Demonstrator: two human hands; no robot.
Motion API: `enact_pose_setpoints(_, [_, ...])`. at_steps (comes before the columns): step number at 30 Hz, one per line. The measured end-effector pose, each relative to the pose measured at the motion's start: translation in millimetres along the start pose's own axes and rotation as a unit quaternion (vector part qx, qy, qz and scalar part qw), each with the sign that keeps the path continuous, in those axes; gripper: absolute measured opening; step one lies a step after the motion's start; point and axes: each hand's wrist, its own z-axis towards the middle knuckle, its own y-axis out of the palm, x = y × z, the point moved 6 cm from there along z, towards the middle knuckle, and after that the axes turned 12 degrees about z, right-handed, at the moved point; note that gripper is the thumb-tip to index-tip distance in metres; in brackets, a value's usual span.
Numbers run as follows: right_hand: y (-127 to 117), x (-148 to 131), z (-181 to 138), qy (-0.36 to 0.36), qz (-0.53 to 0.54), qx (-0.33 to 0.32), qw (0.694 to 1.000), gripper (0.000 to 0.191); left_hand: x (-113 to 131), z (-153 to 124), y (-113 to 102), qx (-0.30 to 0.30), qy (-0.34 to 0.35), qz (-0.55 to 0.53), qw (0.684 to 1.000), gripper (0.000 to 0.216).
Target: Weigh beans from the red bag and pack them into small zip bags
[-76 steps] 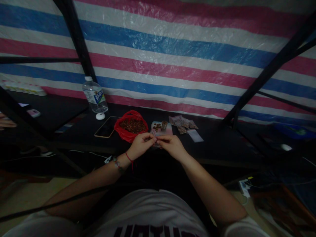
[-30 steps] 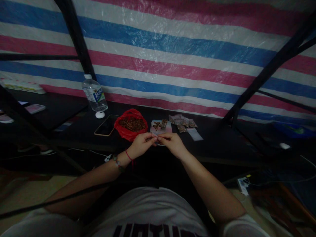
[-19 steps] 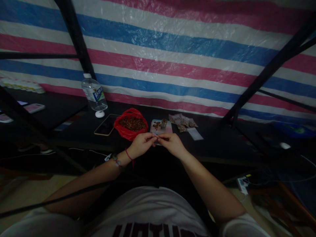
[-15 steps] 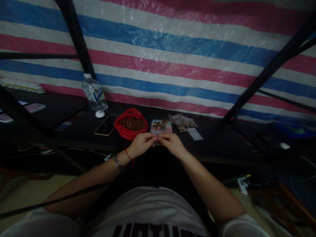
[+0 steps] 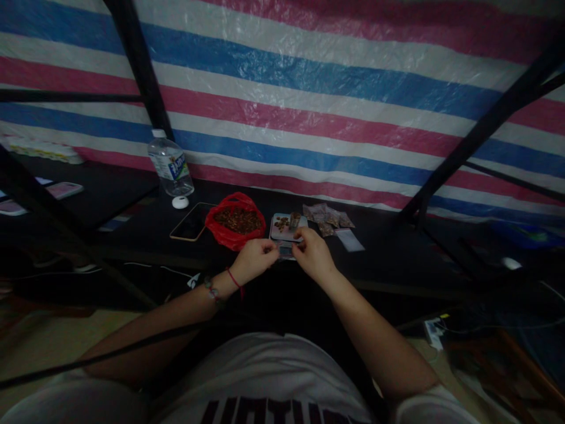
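My left hand (image 5: 256, 258) is closed in a pinch on the left edge of what looks like a small clear plastic bag (image 5: 279, 242). My right hand (image 5: 314, 254) pinches the same bag's other side, in front of the small digital scale (image 5: 274, 237). Through the bag the scale's dark display shows. On the scale's plate lie several brown pieces (image 5: 281, 223) and a small clear cup (image 5: 295, 219). Left of the scale, a red plastic bag (image 5: 233, 241) stands open, full of small brown pieces (image 5: 239, 220).
Several filled small bags (image 5: 326, 218) and a flat white packet (image 5: 349, 240) lie right of the scale. A phone (image 5: 192, 222), a white rounded case (image 5: 180, 202) and a large clear bottle (image 5: 171, 168) are on the left. Black metal posts (image 5: 143, 76) frame the striped sheet (image 5: 309, 118).
My hands have moved apart from nearly touching, stretching the small clear bag between them. The scale's display has come into sight.
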Motion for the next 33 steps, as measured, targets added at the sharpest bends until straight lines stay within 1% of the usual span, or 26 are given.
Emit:
enact_pose_setpoints(3, [8,-10,-2,-0.067,0.001,-0.068,0.995,0.025,-3,2,2,-0.011,-0.007,0.009,1.000,0.020])
enact_pose_setpoints(5, [15,-15,-5,-0.083,-0.014,-0.102,0.991,0.029,-4,2,2,-0.014,-0.009,0.015,1.000,0.021])
enact_pose_setpoints(8, [21,-17,-7,-0.069,-0.025,-0.135,0.988,0.028,2,0,1,-0.013,0.025,0.031,0.999,0.021])
enact_pose_setpoints(10, [25,-16,-8,-0.055,-0.015,-0.161,0.985,0.022,11,-3,-2,-0.009,0.066,0.049,0.997,0.021])
enact_pose_setpoints(12, [24,-14,-7,-0.038,-0.001,-0.168,0.985,0.018,20,-6,-8,0.005,0.104,0.072,0.992,0.023])
enact_pose_setpoints(15, [18,-12,-3,-0.012,0.036,-0.144,0.989,0.019,33,-11,-22,0.059,0.179,0.129,0.974,0.023])
enact_pose_setpoints(16, [16,-11,-2,-0.006,0.052,-0.137,0.989,0.021,37,-13,-26,0.075,0.208,0.152,0.963,0.027])
enact_pose_setpoints(17, [15,-11,-1,-0.001,0.068,-0.131,0.989,0.022,39,-13,-28,0.083,0.236,0.174,0.953,0.040])
enact_pose_setpoints(19, [15,-11,-1,0.014,0.092,-0.123,0.988,0.020,40,-13,-28,0.067,0.273,0.209,0.937,0.066])
enact_pose_setpoints(20, [16,-11,-2,0.022,0.102,-0.121,0.987,0.019,39,-12,-26,0.051,0.278,0.220,0.934,0.073])
enact_pose_setpoints(21, [17,-10,-3,0.028,0.112,-0.119,0.986,0.018,36,-11,-24,0.034,0.277,0.229,0.932,0.074])
enact_pose_setpoints(23, [21,-10,-4,0.031,0.145,-0.124,0.981,0.016,31,-9,-22,0.011,0.268,0.240,0.933,0.068])
enact_pose_setpoints(25, [20,-7,-2,0.019,0.188,-0.115,0.975,0.017,27,-6,-26,0.014,0.256,0.244,0.935,0.062])
enact_pose_setpoints(26, [17,-3,2,0.014,0.205,-0.095,0.974,0.019,25,-4,-30,0.023,0.250,0.245,0.937,0.060])
enact_pose_setpoints(28, [6,17,13,0.020,0.210,-0.018,0.977,0.024,20,0,-41,0.048,0.232,0.243,0.941,0.059])
enact_pose_setpoints(30, [-5,46,26,0.046,0.167,0.074,0.982,0.029,15,6,-53,0.077,0.213,0.246,0.942,0.060])
enact_pose_setpoints(32, [-6,76,39,0.069,0.106,0.114,0.985,0.051,10,13,-61,0.104,0.193,0.258,0.941,0.062])
enact_pose_setpoints(33, [-2,90,46,0.081,0.085,0.113,0.987,0.058,7,16,-63,0.114,0.184,0.265,0.940,0.063])
